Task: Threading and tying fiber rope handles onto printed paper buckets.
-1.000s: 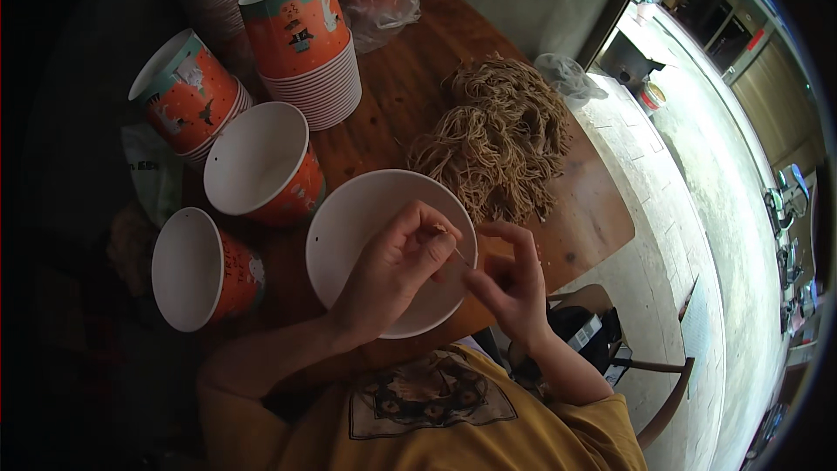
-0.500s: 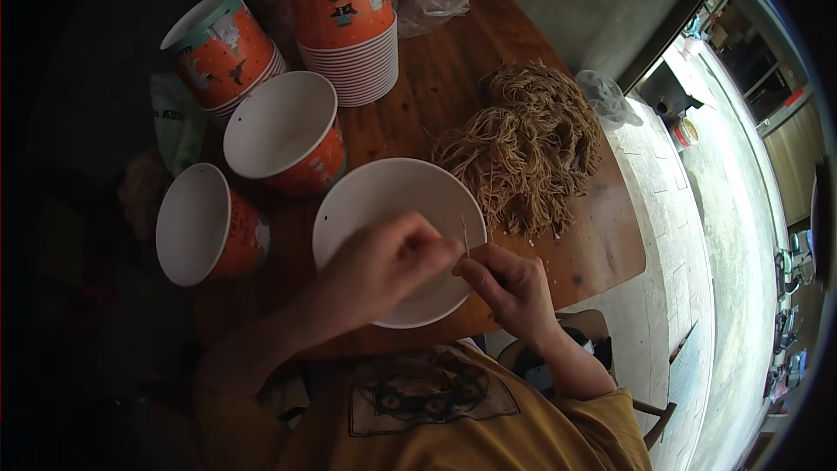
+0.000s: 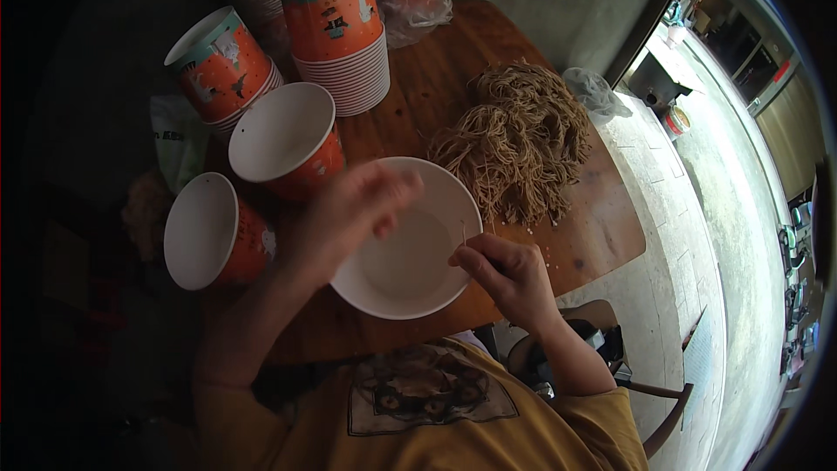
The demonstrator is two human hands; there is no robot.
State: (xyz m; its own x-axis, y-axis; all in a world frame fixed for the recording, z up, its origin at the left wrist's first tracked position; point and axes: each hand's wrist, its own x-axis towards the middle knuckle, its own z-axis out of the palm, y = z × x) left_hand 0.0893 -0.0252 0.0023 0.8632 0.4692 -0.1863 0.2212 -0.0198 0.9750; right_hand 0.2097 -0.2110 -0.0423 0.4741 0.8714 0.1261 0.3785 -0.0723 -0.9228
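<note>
- Right hand (image 3: 507, 269) pinches a thin strand (image 3: 464, 232), just right of centre!
- Left hand (image 3: 347, 211), a blur over the mid-frame paper bucket (image 3: 408, 272); grip, can't tell!
- Twine heap (image 3: 525, 141) sprawls upper right of centre.

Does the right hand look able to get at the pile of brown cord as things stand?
Probably yes: the pile of brown cord lies just beyond the right hand, with nothing visibly standing between them, though that hand is pinching something thin.
</note>
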